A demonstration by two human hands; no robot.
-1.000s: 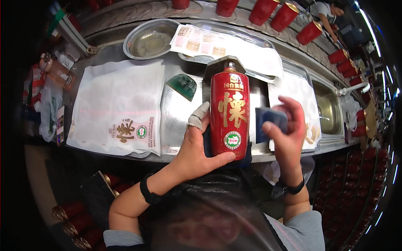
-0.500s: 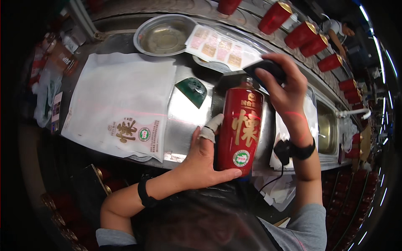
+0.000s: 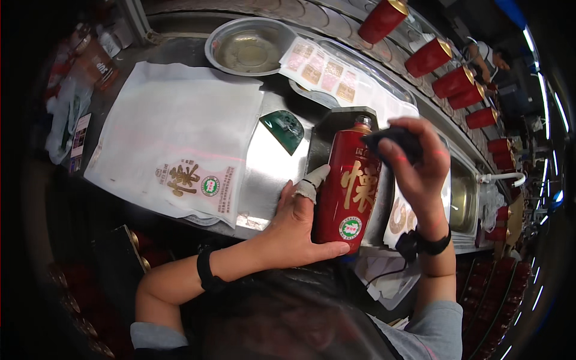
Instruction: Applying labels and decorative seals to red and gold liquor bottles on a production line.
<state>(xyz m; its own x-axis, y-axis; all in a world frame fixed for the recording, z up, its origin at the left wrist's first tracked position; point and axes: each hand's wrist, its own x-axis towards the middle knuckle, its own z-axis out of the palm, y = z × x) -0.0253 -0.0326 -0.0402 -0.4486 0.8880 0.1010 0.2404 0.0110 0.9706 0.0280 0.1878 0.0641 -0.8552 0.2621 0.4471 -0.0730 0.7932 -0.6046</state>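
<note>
A red bottle (image 3: 342, 201) with gold lettering and a round green-and-white badge lies tilted in a dark metal holder (image 3: 327, 123), its open-looking neck away from me. My left hand (image 3: 294, 225) grips the bottle's lower left side, thumb across its base, with a whitish wrap around one finger. My right hand (image 3: 423, 165) pinches a dark, soft-looking pad (image 3: 396, 144) against the bottle's upper right shoulder, covering part of the lettering. Left of the bottle, a dark green, glossy half-round scraper-like piece (image 3: 285, 130) lies on the metal worktop (image 3: 273, 180).
White transfer sheets (image 3: 168, 120) lie stacked on the left. Behind are a metal basin (image 3: 249, 51) of liquid and a sheet of small labels (image 3: 324, 72). Red bottles (image 3: 429, 58) line the conveyor at the back right, where another person (image 3: 483, 57) stands. A sink (image 3: 462, 198) is at the right.
The pad in my right hand has moved down from beside the bottle's neck onto its upper right side. My left hand keeps its hold. The whole view has shifted slightly.
</note>
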